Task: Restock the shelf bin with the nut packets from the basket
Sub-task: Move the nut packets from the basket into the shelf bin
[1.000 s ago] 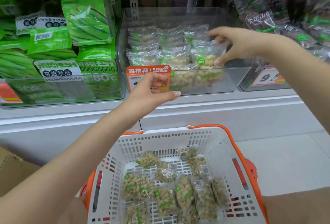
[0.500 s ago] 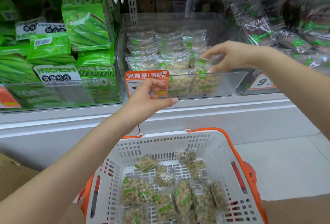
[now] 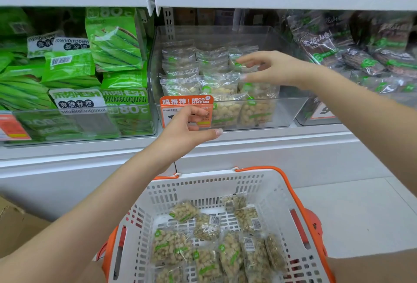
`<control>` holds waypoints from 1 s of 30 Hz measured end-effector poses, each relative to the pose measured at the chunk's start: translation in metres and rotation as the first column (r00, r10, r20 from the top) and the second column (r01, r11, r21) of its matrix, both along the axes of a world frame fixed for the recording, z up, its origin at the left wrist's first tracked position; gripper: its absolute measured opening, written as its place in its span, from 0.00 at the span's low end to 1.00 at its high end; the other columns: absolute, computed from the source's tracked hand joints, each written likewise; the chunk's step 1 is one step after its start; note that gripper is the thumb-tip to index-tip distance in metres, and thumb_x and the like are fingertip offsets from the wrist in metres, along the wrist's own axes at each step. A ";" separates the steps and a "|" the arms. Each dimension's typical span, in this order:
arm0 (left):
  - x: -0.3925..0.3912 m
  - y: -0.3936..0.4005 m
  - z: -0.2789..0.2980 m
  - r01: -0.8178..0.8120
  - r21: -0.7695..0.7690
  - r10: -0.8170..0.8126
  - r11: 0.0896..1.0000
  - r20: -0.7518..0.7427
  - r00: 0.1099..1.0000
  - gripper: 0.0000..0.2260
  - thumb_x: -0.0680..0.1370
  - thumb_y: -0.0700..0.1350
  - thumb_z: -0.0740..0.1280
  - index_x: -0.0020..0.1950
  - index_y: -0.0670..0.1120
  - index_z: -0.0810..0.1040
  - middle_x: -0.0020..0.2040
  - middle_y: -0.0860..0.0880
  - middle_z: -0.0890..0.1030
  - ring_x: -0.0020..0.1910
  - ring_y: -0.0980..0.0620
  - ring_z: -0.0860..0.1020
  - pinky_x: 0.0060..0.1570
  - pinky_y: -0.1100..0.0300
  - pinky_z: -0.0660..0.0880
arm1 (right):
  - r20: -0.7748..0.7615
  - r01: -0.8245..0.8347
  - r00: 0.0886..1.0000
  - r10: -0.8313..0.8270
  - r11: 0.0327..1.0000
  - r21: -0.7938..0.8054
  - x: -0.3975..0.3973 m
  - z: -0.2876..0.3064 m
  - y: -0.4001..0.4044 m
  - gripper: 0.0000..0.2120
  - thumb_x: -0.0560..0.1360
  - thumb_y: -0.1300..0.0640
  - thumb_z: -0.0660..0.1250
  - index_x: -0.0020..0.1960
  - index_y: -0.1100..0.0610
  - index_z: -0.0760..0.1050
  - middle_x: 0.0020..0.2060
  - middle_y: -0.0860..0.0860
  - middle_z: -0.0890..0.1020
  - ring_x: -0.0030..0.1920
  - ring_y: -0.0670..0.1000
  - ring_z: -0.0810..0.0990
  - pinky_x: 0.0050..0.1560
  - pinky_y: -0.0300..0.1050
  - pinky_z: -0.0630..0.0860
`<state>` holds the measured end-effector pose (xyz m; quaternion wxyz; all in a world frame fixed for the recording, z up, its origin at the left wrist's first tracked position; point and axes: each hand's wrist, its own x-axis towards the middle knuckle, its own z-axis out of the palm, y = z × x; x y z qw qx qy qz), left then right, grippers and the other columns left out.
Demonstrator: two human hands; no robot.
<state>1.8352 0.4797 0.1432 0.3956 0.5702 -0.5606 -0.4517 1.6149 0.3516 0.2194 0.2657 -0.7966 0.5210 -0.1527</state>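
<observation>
Right hand point(image 3: 274, 69) hovers open above packets in the clear shelf bin point(image 3: 291, 111), centre frame; left hand point(image 3: 188, 132) touches its orange tag point(image 3: 186, 100); basket point(image 3: 266, 190) below

one white basket point(image 3: 266, 194), roughly ten nut packets point(image 3: 230, 258) inside, one clear shelf bin point(image 3: 291, 111), two orange price tags point(image 3: 186, 100), two hands point(image 3: 277, 69)
</observation>
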 end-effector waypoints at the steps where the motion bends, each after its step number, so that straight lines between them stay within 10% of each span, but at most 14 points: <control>1: 0.000 0.000 0.000 -0.001 0.003 0.001 1.000 -0.002 1.000 0.21 0.69 0.50 0.75 0.59 0.51 0.73 0.54 0.56 0.74 0.55 0.55 0.75 0.52 0.60 0.73 | 0.015 -0.009 1.000 0.009 0.999 -0.041 0.007 -0.005 0.001 0.20 0.74 0.48 0.70 0.66 0.44 0.74 0.60 0.49 0.76 0.57 0.44 0.74 0.56 0.38 0.68; 5: 0.001 -0.001 -0.002 -0.002 0.006 0.002 1.000 -0.016 1.000 0.20 0.69 0.49 0.75 0.59 0.51 0.74 0.55 0.54 0.74 0.55 0.56 0.75 0.50 0.62 0.73 | -0.074 0.111 0.990 -0.121 0.986 -0.126 0.020 -0.031 -0.008 0.09 0.69 0.31 0.66 0.42 0.34 0.76 0.53 0.37 0.79 0.58 0.46 0.75 0.66 0.57 0.63; 10: 0.002 -0.003 -0.004 -0.001 0.009 0.001 1.000 -0.030 1.000 0.19 0.70 0.50 0.74 0.58 0.51 0.74 0.55 0.53 0.75 0.55 0.53 0.76 0.49 0.61 0.73 | -0.052 0.243 0.967 -0.248 0.965 -0.095 0.010 -0.043 -0.017 0.08 0.70 0.45 0.66 0.34 0.45 0.74 0.26 0.38 0.77 0.41 0.48 0.74 0.62 0.54 0.65; 14: 0.004 -0.004 -0.006 0.001 0.011 -0.001 1.000 -0.037 0.999 0.19 0.70 0.50 0.75 0.58 0.51 0.74 0.55 0.52 0.74 0.55 0.51 0.76 0.48 0.61 0.72 | -0.063 0.242 0.967 -0.249 0.965 -0.098 0.013 -0.039 -0.016 0.09 0.73 0.43 0.67 0.35 0.44 0.76 0.30 0.34 0.78 0.50 0.49 0.75 0.61 0.54 0.61; 19: 0.001 -0.001 -0.005 0.006 0.016 -0.006 1.000 -0.049 0.999 0.20 0.70 0.49 0.74 0.59 0.50 0.74 0.52 0.54 0.74 0.53 0.53 0.76 0.45 0.63 0.71 | -0.145 0.276 0.942 -0.303 0.943 -0.184 0.021 -0.037 -0.011 0.05 0.75 0.42 0.66 0.43 0.42 0.77 0.57 0.41 0.80 0.65 0.52 0.71 0.62 0.54 0.58; 30: 0.001 -0.001 -0.007 0.003 0.017 -0.002 1.000 -0.034 0.999 0.19 0.70 0.49 0.74 0.58 0.51 0.74 0.53 0.55 0.74 0.55 0.51 0.76 0.47 0.61 0.70 | -0.043 0.166 0.982 -0.186 0.943 -0.290 0.032 -0.030 -0.007 0.07 0.68 0.43 0.74 0.44 0.38 0.79 0.51 0.39 0.79 0.53 0.44 0.74 0.71 0.65 0.52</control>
